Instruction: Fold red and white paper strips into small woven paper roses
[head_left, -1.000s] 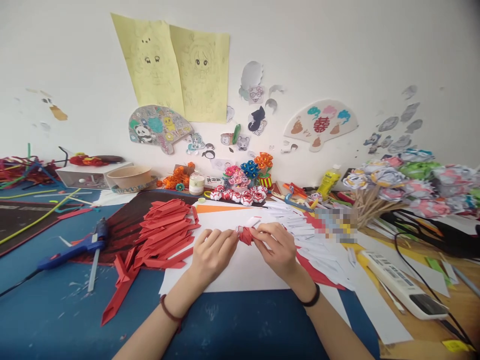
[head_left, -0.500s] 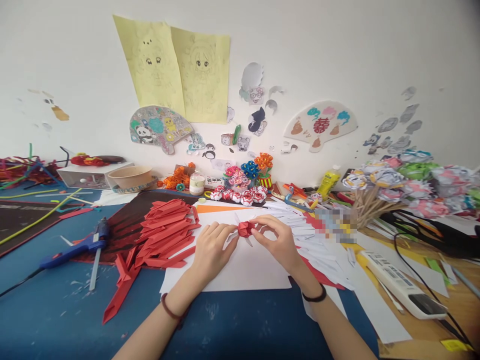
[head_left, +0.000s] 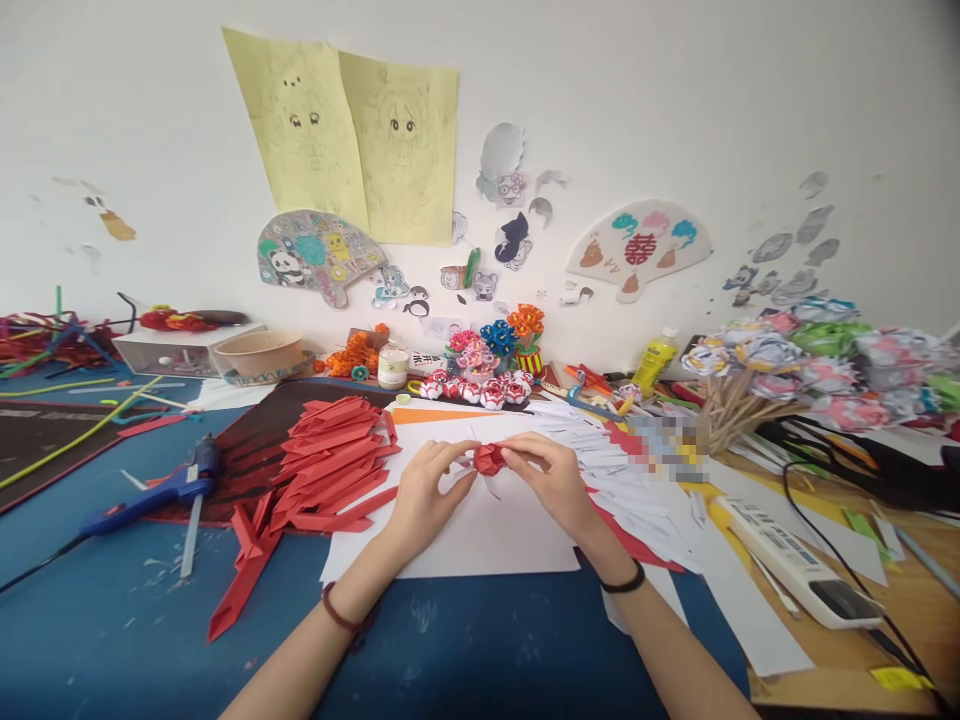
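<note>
Between my two hands is a small folded paper flower (head_left: 489, 460), red in the middle with thin white strips sticking out around it. My left hand (head_left: 435, 490) pinches its left side with thumb and fingers. From the right, my right hand (head_left: 549, 480) grips the red part between thumb and fingertips. Both hands hold it above a white sheet of paper (head_left: 480, 545). To the left lies a pile of folded red paper strips (head_left: 330, 460). Right of my hands spreads a pile of folded white paper strips (head_left: 622, 485).
A blue glue gun (head_left: 169, 495) lies at left. Finished red-and-white paper flowers (head_left: 491, 393) line the back beside a glue jar (head_left: 393, 366). At right are a white power strip (head_left: 799, 565) with a cable, a yellow bottle (head_left: 656, 362) and bunched paper flowers (head_left: 780, 350).
The red paper flower has turned slightly between my fingers, and its white strips point differently. My right fingers have shifted a little on it. The view has moved slightly.
</note>
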